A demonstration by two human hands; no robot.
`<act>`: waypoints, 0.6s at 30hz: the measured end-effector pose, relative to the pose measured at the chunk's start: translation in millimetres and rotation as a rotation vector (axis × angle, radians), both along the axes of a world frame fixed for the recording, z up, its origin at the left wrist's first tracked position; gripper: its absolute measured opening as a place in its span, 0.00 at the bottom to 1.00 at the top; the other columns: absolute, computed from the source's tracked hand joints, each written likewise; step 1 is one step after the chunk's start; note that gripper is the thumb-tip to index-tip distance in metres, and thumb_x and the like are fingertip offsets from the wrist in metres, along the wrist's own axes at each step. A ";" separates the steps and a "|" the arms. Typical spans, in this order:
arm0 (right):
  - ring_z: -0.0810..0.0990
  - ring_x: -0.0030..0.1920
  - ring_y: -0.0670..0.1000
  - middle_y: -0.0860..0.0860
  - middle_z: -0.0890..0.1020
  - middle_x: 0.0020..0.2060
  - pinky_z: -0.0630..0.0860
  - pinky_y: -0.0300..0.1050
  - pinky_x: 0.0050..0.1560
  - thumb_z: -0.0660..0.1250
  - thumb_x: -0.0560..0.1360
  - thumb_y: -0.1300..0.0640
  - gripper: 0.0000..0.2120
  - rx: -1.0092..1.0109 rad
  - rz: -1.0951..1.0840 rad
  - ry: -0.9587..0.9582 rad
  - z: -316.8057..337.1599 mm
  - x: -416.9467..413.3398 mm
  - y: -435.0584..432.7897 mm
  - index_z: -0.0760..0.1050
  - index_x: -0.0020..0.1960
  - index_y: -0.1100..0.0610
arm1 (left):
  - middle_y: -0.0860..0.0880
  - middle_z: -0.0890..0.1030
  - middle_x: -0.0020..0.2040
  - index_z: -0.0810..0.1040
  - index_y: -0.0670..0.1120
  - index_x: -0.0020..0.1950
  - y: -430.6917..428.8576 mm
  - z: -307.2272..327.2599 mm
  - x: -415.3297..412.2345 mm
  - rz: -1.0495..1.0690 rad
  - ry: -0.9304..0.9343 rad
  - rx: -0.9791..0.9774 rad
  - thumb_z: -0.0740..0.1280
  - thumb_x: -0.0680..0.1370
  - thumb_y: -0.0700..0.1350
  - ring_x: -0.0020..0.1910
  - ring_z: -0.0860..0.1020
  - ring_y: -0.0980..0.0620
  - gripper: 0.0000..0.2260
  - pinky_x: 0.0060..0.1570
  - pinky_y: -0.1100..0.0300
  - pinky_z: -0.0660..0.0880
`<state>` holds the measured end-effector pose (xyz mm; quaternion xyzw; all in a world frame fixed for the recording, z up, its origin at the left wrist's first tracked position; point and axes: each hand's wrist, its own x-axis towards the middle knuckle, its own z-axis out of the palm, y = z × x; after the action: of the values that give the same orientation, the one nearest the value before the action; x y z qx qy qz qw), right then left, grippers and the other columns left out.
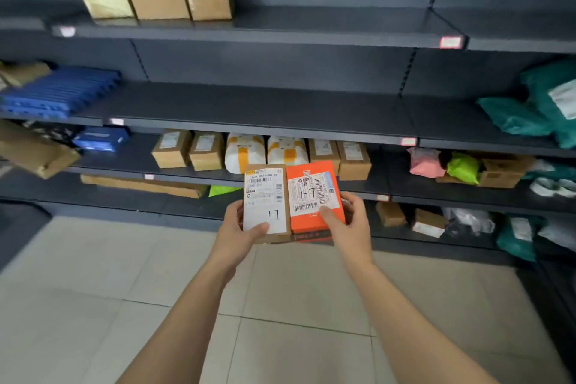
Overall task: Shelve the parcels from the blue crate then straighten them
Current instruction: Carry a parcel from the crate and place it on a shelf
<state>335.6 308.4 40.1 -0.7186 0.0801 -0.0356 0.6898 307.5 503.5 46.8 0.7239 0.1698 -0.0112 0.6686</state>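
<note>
Left hand (240,224) gripped the brown box (265,196), thumb curled over its label. Touching it at three o'clock, the orange box (314,196), right hand (346,221) wrapped round its right side. Both hovered before the shelf (124,162) at twelve o'clock. Best kept level, squeezed together, then slid onto the bare stretch beside the row of parcels (244,153).
</note>
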 end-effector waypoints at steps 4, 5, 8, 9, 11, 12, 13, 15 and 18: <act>0.78 0.55 0.44 0.40 0.77 0.52 0.78 0.45 0.55 0.71 0.75 0.57 0.16 -0.033 0.067 0.010 3.8 40.7 59.1 0.70 0.56 0.42 | 0.51 0.76 0.62 0.64 0.49 0.71 56.0 2.5 27.6 0.075 0.004 0.032 0.69 0.76 0.37 0.58 0.75 0.52 0.27 0.54 0.58 0.72; 0.77 0.56 0.45 0.40 0.77 0.53 0.78 0.46 0.55 0.71 0.75 0.56 0.17 -0.032 0.083 0.014 3.7 51.7 73.2 0.69 0.57 0.42 | 0.51 0.76 0.62 0.63 0.49 0.72 69.0 2.0 35.7 0.094 0.007 0.039 0.69 0.76 0.37 0.59 0.75 0.51 0.27 0.55 0.57 0.72; 0.77 0.57 0.47 0.42 0.77 0.54 0.79 0.49 0.56 0.71 0.75 0.54 0.17 -0.038 0.127 0.020 3.0 88.1 113.8 0.68 0.57 0.40 | 0.51 0.76 0.64 0.63 0.50 0.73 107.1 -0.2 63.9 0.136 0.018 0.040 0.69 0.76 0.38 0.62 0.74 0.50 0.28 0.58 0.53 0.74; 0.78 0.57 0.47 0.43 0.78 0.54 0.79 0.50 0.56 0.71 0.75 0.54 0.17 -0.033 0.143 0.023 2.0 101.7 126.8 0.68 0.58 0.41 | 0.51 0.75 0.64 0.63 0.50 0.73 119.2 -0.6 74.4 0.148 0.022 0.046 0.69 0.76 0.38 0.62 0.74 0.50 0.28 0.59 0.51 0.74; 0.78 0.57 0.47 0.44 0.77 0.55 0.80 0.50 0.56 0.71 0.75 0.54 0.17 -0.026 0.170 0.019 0.8 128.7 152.5 0.68 0.59 0.42 | 0.51 0.75 0.65 0.63 0.51 0.73 142.3 -0.4 96.4 0.181 0.031 0.066 0.69 0.77 0.39 0.63 0.74 0.49 0.27 0.60 0.47 0.74; 0.78 0.57 0.47 0.43 0.77 0.55 0.80 0.48 0.55 0.71 0.75 0.54 0.18 -0.023 0.184 0.011 2.2 142.1 165.5 0.68 0.60 0.43 | 0.50 0.74 0.66 0.63 0.51 0.72 154.1 0.5 108.0 0.200 0.033 0.073 0.69 0.77 0.39 0.63 0.73 0.48 0.27 0.60 0.45 0.74; 0.78 0.56 0.46 0.43 0.77 0.55 0.79 0.46 0.53 0.71 0.75 0.54 0.18 -0.022 0.200 0.000 3.3 155.9 178.6 0.68 0.60 0.43 | 0.50 0.74 0.66 0.63 0.51 0.72 165.8 2.2 120.5 0.217 0.032 0.078 0.69 0.77 0.40 0.63 0.73 0.48 0.26 0.59 0.45 0.74; 0.77 0.56 0.45 0.45 0.77 0.56 0.79 0.42 0.52 0.71 0.75 0.54 0.18 -0.021 0.228 -0.011 5.2 181.1 203.9 0.68 0.60 0.44 | 0.50 0.73 0.67 0.64 0.51 0.72 189.2 5.0 143.1 0.238 0.034 0.086 0.68 0.77 0.40 0.64 0.73 0.48 0.26 0.59 0.44 0.74; 0.78 0.58 0.47 0.45 0.77 0.58 0.79 0.46 0.56 0.70 0.75 0.52 0.18 -0.052 0.280 -0.026 6.4 215.7 241.6 0.68 0.61 0.43 | 0.50 0.74 0.67 0.65 0.52 0.72 224.6 7.7 173.1 0.270 0.024 0.094 0.68 0.78 0.40 0.65 0.72 0.47 0.25 0.60 0.42 0.74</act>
<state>551.3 550.0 46.5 -0.7398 -0.0306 0.0496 0.6703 480.6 728.1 54.5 0.7247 0.2740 0.0784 0.6274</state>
